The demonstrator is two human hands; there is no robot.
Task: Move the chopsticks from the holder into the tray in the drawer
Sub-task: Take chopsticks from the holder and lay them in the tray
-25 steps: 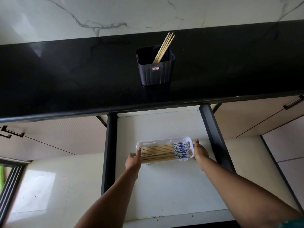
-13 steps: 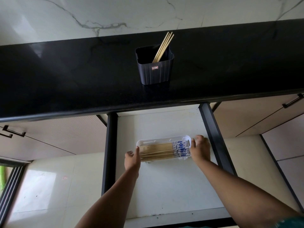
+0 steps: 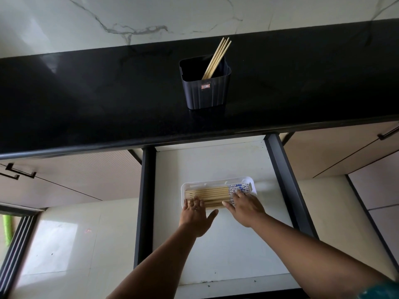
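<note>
A few wooden chopsticks stand leaning to the right in a dark ribbed holder on the black countertop, their tips rising above the holder's rim toward the white marble-veined wall. The holder carries a small orange-and-white label on its front face. Below the counter edge an open drawer with a pale floor and dark side rails shows a white plastic tray lying crosswise near the middle. In the tray a row of chopsticks lies flat, side by side, with plain wooden shafts to the left and blue-and-white patterned ends to the right. The left hand rests palm down over the tray's near left part, its fingers spread flat on the wooden shafts and its thumb stretched out to the right; it pinches nothing. The right hand lies palm down over the tray's near right part, fingers splayed across the patterned ends and thumb pointing left toward the other hand; it too grips nothing that can be seen. Both forearms reach in from the bottom edge, and a bit of teal sleeve shows at the lower right corner. Beige cabinet fronts with dark handles flank the drawer, and glossy pale floor tiles lie below on the left.
</note>
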